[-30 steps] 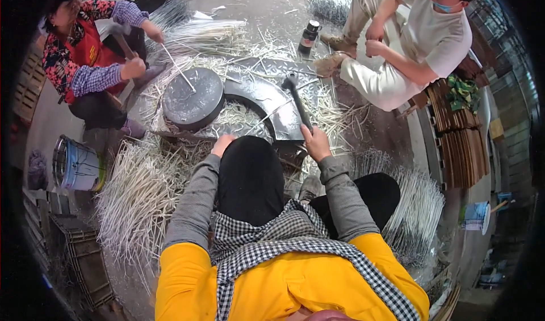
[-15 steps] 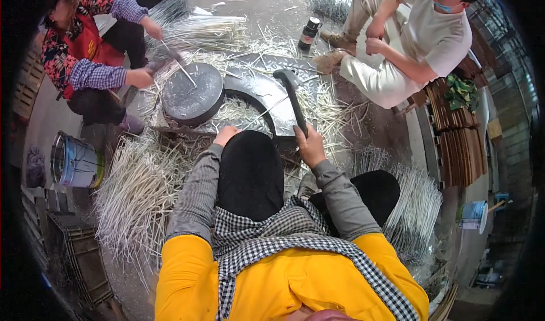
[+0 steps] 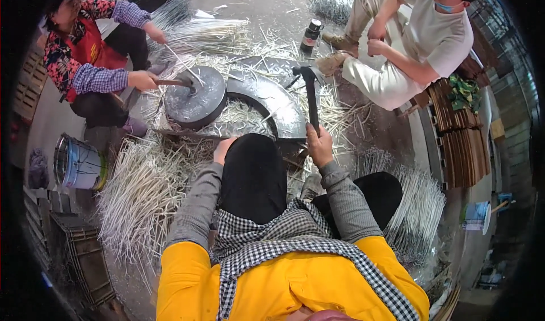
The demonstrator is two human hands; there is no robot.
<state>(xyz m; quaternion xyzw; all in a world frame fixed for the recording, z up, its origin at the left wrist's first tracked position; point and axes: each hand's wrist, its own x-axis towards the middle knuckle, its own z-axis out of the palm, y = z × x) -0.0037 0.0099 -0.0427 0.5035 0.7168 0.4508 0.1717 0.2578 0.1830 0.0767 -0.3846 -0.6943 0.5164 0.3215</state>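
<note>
My right hand [image 3: 320, 145] is closed round the dark handle of a hammer [image 3: 311, 96], which stands nearly upright at the right end of a curved metal plate [image 3: 272, 101]. Beside my raised knee, my left hand [image 3: 223, 150] shows only in part; its fingers are hidden behind the knee and whatever they hold cannot be made out. Left of the curved plate sits a round dark metal block [image 3: 193, 108]. Pale thin strips [image 3: 241, 114] lie scattered over and around both.
At the left, a co-worker holds a thin rod and a hammer [image 3: 177, 82] over the round block. Another person sits at the right near a dark bottle [image 3: 310, 37]. Bundles of thin rods [image 3: 139, 201] flank my legs. A bucket [image 3: 79, 165] stands at far left.
My hammer has shifted right and its head has swung from leaning left to nearly upright. The co-worker's hammer has come down onto the round block. My left hand has barely moved.
</note>
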